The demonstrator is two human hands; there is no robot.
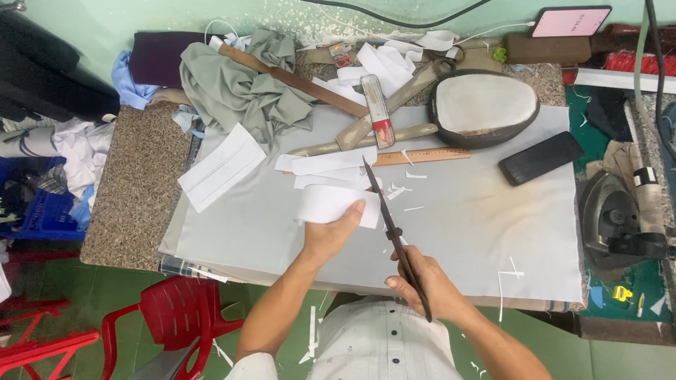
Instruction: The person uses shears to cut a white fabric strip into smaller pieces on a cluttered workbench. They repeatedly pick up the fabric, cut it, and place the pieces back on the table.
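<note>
A thin white sheet is pinched in the left hand; it looks floppy and light. Long scissors are gripped by the right hand.

I'm seeing my right hand hiding the scissors' handles; the iron is getting cut off at the right edge.

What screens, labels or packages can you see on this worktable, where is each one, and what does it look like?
Phone: top right by the wall, lit pink screen, dark frame, white cable attached.
Second phone or dark case: right of the grey cloth, black rectangle, no lit screen.
Small red and white tag: top centre among white strips.
No packages visible.
</note>
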